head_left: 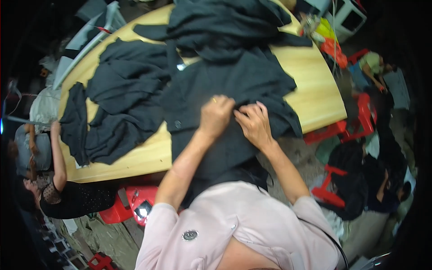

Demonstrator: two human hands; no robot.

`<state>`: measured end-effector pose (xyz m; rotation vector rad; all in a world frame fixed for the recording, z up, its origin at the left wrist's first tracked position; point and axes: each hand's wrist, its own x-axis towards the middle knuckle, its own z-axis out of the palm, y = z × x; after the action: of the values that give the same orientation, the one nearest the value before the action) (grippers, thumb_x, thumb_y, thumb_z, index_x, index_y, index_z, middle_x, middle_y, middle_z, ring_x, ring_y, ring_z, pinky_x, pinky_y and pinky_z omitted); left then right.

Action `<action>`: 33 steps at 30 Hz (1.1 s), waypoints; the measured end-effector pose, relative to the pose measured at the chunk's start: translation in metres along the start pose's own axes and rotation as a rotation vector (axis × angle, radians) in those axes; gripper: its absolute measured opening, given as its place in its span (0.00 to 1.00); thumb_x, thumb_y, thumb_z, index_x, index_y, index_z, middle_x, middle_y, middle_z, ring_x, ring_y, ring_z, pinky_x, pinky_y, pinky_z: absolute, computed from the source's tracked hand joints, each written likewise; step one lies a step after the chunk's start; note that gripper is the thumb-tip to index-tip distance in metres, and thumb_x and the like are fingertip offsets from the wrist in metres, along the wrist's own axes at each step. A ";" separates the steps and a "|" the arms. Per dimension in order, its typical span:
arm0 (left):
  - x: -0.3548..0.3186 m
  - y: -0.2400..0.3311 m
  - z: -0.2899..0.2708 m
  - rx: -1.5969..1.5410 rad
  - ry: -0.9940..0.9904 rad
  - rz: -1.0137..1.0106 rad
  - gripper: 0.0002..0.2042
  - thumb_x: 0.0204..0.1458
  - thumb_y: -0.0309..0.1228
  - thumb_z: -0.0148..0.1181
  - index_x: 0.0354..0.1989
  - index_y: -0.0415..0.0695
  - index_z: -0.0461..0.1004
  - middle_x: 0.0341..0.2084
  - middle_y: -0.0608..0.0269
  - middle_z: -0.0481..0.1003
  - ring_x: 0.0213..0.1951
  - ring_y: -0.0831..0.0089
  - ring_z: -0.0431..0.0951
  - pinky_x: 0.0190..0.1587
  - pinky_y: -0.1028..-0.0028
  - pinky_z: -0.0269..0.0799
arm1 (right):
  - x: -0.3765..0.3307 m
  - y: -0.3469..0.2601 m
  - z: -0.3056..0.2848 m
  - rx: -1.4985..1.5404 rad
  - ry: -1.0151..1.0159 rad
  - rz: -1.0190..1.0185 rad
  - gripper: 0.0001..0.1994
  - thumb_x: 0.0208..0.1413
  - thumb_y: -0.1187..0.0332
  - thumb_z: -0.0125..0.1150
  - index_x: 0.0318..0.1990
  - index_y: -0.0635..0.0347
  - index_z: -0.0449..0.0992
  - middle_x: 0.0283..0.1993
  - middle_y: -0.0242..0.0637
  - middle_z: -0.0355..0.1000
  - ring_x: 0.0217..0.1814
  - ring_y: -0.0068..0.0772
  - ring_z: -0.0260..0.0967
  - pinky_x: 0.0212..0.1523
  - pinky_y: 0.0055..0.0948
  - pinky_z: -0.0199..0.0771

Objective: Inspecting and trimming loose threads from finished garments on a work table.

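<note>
A dark grey jacket [202, 148] lies before me, its lower part hanging over the near table edge toward my lap. A round button [177, 124] shows on its left side. My left hand [217, 116], a ring on one finger, is closed on the jacket's cloth near the middle. Close beside it, my right hand [254, 123] pinches the same cloth between thumb and fingers. Whether something small sits between the fingertips is hidden.
More dark garments lie on the pale wooden table [310, 72]: a pile [220, 27] at the far side and another garment [128, 99] at left. A person in black [76, 198] sits at the left edge. Red stools [362, 117] stand right, with other people beyond.
</note>
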<state>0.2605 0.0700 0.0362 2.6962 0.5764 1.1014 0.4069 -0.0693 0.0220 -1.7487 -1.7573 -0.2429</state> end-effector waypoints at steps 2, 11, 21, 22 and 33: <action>-0.014 0.000 0.006 -0.154 0.015 -0.011 0.07 0.56 0.26 0.69 0.42 0.45 0.83 0.36 0.59 0.80 0.39 0.57 0.82 0.40 0.59 0.80 | -0.005 0.002 0.000 0.001 0.023 -0.054 0.12 0.59 0.69 0.74 0.50 0.54 0.89 0.48 0.32 0.79 0.56 0.37 0.78 0.72 0.55 0.69; -0.017 0.006 0.023 0.033 -0.030 -0.113 0.08 0.63 0.28 0.68 0.48 0.44 0.86 0.36 0.61 0.78 0.42 0.60 0.80 0.45 0.60 0.73 | 0.003 0.010 -0.013 0.095 -0.038 -0.156 0.08 0.57 0.69 0.76 0.42 0.58 0.86 0.45 0.37 0.83 0.50 0.44 0.82 0.64 0.48 0.77; -0.036 0.000 0.000 -0.393 -0.146 -0.162 0.05 0.64 0.29 0.69 0.45 0.43 0.86 0.44 0.62 0.83 0.49 0.58 0.81 0.55 0.60 0.71 | -0.002 0.016 -0.011 0.027 0.146 -0.361 0.07 0.61 0.69 0.75 0.44 0.60 0.86 0.41 0.36 0.82 0.43 0.40 0.83 0.52 0.41 0.86; -0.036 -0.002 0.002 -0.405 -0.118 -0.139 0.06 0.67 0.31 0.67 0.46 0.44 0.86 0.45 0.61 0.84 0.52 0.57 0.82 0.57 0.60 0.72 | -0.002 0.018 -0.010 0.028 0.144 -0.362 0.07 0.61 0.69 0.75 0.44 0.60 0.86 0.41 0.36 0.82 0.43 0.40 0.83 0.52 0.41 0.86; -0.029 -0.008 0.004 -0.528 -0.240 -0.281 0.11 0.67 0.32 0.69 0.50 0.38 0.85 0.43 0.49 0.87 0.46 0.50 0.87 0.51 0.57 0.81 | 0.011 0.035 -0.011 -0.018 0.069 -0.447 0.07 0.59 0.71 0.72 0.43 0.62 0.85 0.45 0.39 0.83 0.42 0.39 0.84 0.45 0.37 0.87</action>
<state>0.2425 0.0649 0.0129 2.1670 0.5140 0.7176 0.4449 -0.0623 0.0260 -1.3215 -2.0810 -0.5019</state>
